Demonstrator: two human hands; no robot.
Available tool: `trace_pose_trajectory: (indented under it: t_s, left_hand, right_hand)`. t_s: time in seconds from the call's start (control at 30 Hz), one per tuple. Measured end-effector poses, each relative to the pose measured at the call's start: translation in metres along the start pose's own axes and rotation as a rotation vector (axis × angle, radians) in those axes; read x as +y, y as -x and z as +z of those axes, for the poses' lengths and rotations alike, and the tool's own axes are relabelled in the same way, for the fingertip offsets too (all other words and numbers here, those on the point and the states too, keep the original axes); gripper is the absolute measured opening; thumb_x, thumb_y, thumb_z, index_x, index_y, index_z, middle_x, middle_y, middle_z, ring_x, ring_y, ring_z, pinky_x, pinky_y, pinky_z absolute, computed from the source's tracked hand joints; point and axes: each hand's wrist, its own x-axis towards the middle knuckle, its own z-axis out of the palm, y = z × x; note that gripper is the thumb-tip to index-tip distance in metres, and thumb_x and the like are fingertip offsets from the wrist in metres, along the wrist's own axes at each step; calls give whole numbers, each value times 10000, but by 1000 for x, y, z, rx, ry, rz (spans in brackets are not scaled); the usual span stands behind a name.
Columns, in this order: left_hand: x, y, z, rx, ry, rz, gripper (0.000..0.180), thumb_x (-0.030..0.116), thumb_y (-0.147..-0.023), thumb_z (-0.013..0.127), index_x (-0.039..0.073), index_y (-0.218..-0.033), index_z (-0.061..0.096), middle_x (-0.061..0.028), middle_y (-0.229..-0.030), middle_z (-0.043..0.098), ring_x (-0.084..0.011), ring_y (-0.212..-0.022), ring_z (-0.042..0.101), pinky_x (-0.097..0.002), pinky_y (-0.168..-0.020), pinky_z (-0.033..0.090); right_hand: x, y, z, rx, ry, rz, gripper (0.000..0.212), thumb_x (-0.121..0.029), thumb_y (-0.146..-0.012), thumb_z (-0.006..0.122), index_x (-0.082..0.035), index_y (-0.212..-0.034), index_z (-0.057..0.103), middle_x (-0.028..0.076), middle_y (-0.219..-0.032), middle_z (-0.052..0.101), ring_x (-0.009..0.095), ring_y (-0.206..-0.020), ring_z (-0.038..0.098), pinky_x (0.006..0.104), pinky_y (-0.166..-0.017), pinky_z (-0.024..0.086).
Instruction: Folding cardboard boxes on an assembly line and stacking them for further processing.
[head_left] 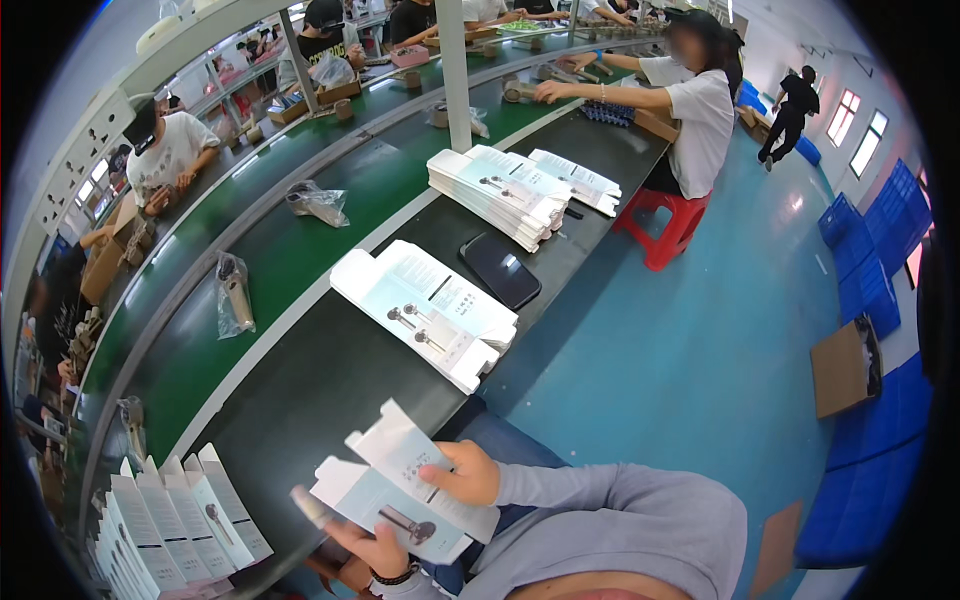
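Observation:
A white and pale-blue folding carton (408, 500) with a printed picture of a long-handled device is held between my two hands, above the near edge of the bench. Its end flaps stand out at the upper left. My left hand (378, 552) grips the lower edge, thumb on the printed face; a pale cover sits on one fingertip. On the upper right side, my right hand (468, 474) has its thumb across the face, with its other fingers hidden behind. A row of similar upright cartons (190, 520) stands left of my left hand. Ahead lies a stack of flat cartons (430, 310).
Beside that stack lies a black phone (500, 270), with more flat carton stacks (500, 190) beyond. Bagged items (235, 295) lie on the green conveyor (290, 260) to the left. A co-worker (695, 110) sits on a red stool (660, 228) farther along. Blue crates (865, 260) line the right.

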Motion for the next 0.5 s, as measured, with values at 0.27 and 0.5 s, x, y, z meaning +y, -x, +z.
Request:
trace_pose_trajectory:
  t_s: [0.27, 0.5]
  left_hand:
    - [-19, 9, 14, -346, 98, -115, 1073, 557, -630, 714, -24, -1353, 175, -194, -1338, 306, -282, -1227, 335, -417, -998, 302]
    - [-5, 9, 14, -219, -481, 8, 930, 558, -799, 510, -6, -1381, 53, -222, -1411, 146, -347, -1292, 209, -438, -1037, 201]
  right_hand:
    - [7, -13, 1, 0, 399, -186, 337, -246, -889, 505, -44, -1154, 455, 153, -1034, 540, 188, -922, 534, 311, -780, 426]
    - [9, -3, 7, -232, -385, -68, 984, -540, -754, 600, -27, -1391, 52, 137, -1355, 313, 227, -1228, 338, 351, -1026, 231]
